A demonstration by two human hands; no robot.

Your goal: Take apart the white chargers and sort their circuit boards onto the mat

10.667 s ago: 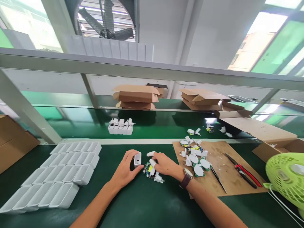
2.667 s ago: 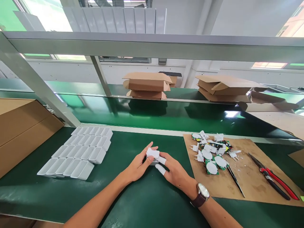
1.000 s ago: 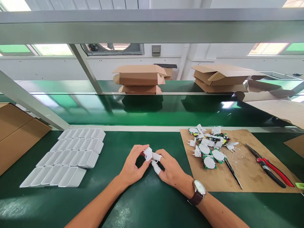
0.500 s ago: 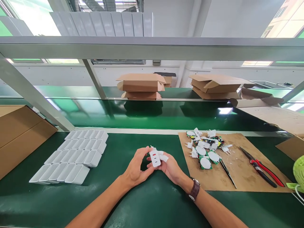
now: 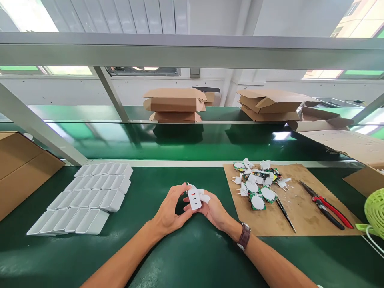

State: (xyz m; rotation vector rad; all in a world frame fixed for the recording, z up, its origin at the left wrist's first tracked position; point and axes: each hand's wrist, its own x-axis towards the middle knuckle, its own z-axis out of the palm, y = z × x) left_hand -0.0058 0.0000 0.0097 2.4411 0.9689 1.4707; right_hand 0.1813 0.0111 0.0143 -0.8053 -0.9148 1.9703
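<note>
A broad counter (image 5: 186, 256) with a smooth, dark green, slightly glossy mat fills the lower view, and beyond a pale strip a shinier green conveyor belt (image 5: 180, 142) runs across. On the shelf behind it sit stacks of folded brown cardboard boxes (image 5: 174, 105), matte and flat-sided. A large cardboard carton (image 5: 21, 168) stands at the far left edge of the counter.

To the right lies a flat sheet of rough brown cardboard (image 5: 300, 212), scuffed and speckled with white crumbs. On its far left part is a heap of small parts (image 5: 256, 182): round white plastic caps, white plug pieces with metal pins, and green circuit boards. Red-handled cutters (image 5: 325, 204) lie near the sheet's right side, and a thin dark tool (image 5: 285, 214) lies between them and the heap. A lime-green grille of a small fan (image 5: 375, 210) shows at the right edge.

On the left of the counter, rows of white, glossy, rectangular plastic shells (image 5: 87, 196) lie packed side by side, open ends up.

At the centre, just above the mat, both hands meet around a small white charger body (image 5: 194, 199), boxy with rounded corners and two small ports on its facing end, one red. The left hand (image 5: 169, 210) curls around its left side, fingers bent and gripping. The right hand (image 5: 214, 208), with white finger cots on some fingertips and a brown-strapped watch (image 5: 243, 236) on the wrist, closes on it from the right.
</note>
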